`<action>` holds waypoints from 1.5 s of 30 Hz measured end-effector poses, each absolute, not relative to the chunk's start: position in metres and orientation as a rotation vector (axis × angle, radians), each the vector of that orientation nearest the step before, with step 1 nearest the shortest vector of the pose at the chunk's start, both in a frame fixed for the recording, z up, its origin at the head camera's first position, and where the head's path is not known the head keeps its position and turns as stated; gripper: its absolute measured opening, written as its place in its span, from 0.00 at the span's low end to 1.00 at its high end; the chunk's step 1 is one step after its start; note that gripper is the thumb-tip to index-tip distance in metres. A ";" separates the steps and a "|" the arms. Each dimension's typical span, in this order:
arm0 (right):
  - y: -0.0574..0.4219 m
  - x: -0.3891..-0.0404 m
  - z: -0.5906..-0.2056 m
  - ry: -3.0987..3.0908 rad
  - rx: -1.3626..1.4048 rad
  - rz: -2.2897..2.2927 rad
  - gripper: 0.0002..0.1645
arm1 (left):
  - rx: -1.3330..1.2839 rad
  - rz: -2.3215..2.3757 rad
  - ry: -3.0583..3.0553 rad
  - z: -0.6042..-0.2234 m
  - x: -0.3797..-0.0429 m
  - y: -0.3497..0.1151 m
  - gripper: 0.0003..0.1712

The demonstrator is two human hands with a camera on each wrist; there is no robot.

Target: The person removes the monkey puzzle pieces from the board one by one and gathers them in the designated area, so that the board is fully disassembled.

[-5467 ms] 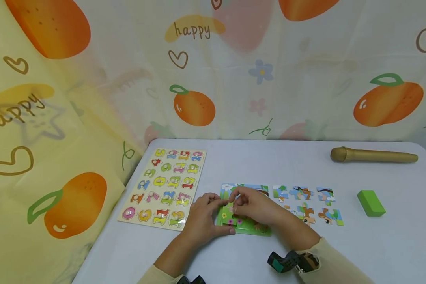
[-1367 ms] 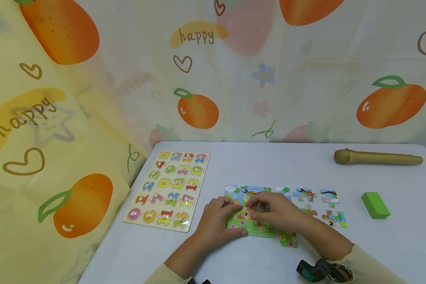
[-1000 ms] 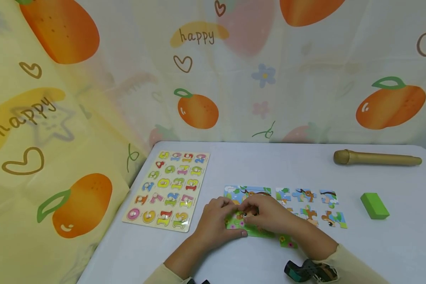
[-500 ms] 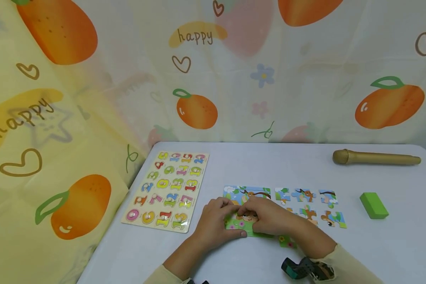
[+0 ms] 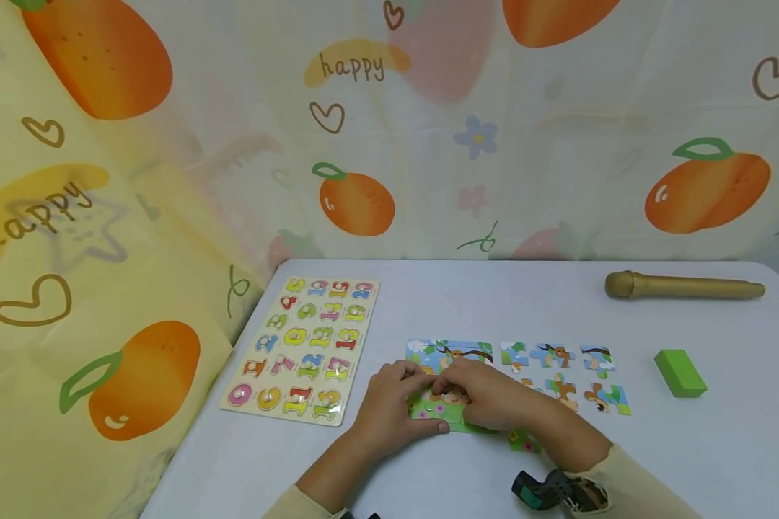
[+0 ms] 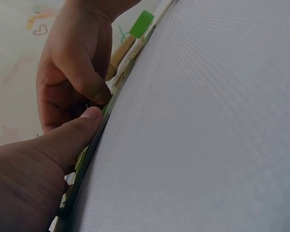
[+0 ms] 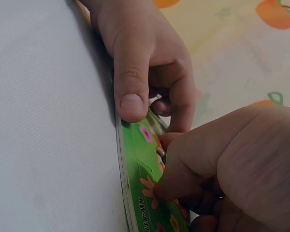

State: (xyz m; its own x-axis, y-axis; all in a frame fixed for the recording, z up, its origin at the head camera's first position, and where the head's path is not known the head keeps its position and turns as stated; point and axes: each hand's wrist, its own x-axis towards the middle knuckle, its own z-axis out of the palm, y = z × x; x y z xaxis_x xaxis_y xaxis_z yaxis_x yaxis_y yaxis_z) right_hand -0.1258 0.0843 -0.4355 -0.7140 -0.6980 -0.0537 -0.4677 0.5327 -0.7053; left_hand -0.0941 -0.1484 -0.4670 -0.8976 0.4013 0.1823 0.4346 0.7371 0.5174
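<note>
A jigsaw puzzle board (image 5: 451, 347) with a bright picture of animals and flowers lies flat on the table. My left hand (image 5: 389, 407) holds it at its left side, the thumb on the near edge and the fingers bent toward the far side. Over the board's middle, my right hand (image 5: 493, 393) has curled fingers and presses on a puzzle piece (image 5: 450, 396) with a brown animal face. In the right wrist view its thumb touches the green picture (image 7: 135, 159); the other fingertips are partly hidden. Loose puzzle pieces (image 5: 554, 355) lie right of the board, some behind the right arm.
A number peg board (image 5: 304, 346) lies to the left on the white table (image 5: 428, 303). A green block (image 5: 680, 373) stands at the right, and a tan microphone-shaped stick (image 5: 684, 286) lies near the back edge. A fruit-print curtain (image 5: 415, 144) hangs behind.
My right hand has come left and down from above the board onto its middle and has stayed there over the last half second. The left hand keeps its hold on the board.
</note>
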 end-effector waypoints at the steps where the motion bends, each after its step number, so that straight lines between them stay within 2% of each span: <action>1: 0.084 -0.126 -0.436 2.445 -0.960 -0.983 0.35 | -0.688 -0.885 -2.875 -0.467 -0.094 -0.149 0.38; 8: 0.083 -0.124 -0.437 2.435 -0.947 -1.036 0.34 | -0.684 -0.891 -2.873 -0.469 -0.095 -0.149 0.38; 16: 0.083 -0.126 -0.437 2.419 -0.988 -1.092 0.23 | -0.693 -0.883 -2.866 -0.470 -0.095 -0.150 0.37; 31: 0.084 -0.125 -0.436 2.382 -0.915 -1.173 0.21 | -0.690 -0.843 -2.872 -0.473 -0.096 -0.150 0.39; 45: 0.086 -0.123 -0.435 2.318 -0.907 -1.258 0.16 | -0.693 -0.850 -2.870 -0.470 -0.096 -0.149 0.38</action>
State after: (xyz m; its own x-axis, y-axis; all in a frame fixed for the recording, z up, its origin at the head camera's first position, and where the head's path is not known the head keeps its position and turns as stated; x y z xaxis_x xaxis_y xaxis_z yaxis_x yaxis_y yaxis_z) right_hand -0.1226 0.0856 -0.4353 -0.7333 -0.6799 -0.0028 -0.3683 0.4007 -0.8389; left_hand -0.0956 -0.1488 -0.4700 -0.8959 0.4019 0.1892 0.4401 0.7453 0.5009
